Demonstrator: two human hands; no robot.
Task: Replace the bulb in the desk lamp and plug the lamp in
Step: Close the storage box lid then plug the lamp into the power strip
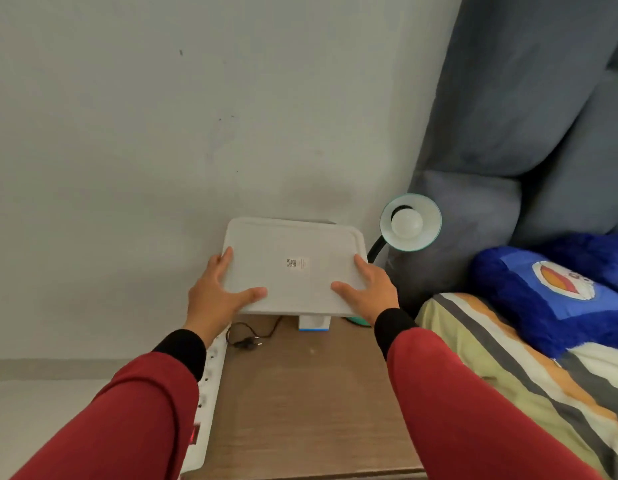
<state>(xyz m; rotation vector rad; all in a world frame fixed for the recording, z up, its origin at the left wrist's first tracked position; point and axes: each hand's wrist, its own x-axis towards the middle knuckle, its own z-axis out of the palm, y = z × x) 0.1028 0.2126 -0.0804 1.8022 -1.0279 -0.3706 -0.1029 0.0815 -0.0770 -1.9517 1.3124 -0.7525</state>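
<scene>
Desk lamp point(409, 223) stands just right of the white tray point(293, 265), its shade tipped toward the viewer with a bulb point(406, 221) seated inside, its unplugged plug point(247, 342) below the tray's near-left corner. Left hand point(217, 292) and right hand point(368, 289) clasp the tray's side edges and hold it tilted above the table point(300, 393), probably to clear working room. Near the tray's front edge a small box point(314, 322) peeks out; the power strip point(207, 393) lines the table's left edge, leaving bare wood nearer the viewer

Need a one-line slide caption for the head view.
Both hands, left and right, hold a white tray above the wooden nightstand; the desk lamp stands behind, plug lying loose.
</scene>
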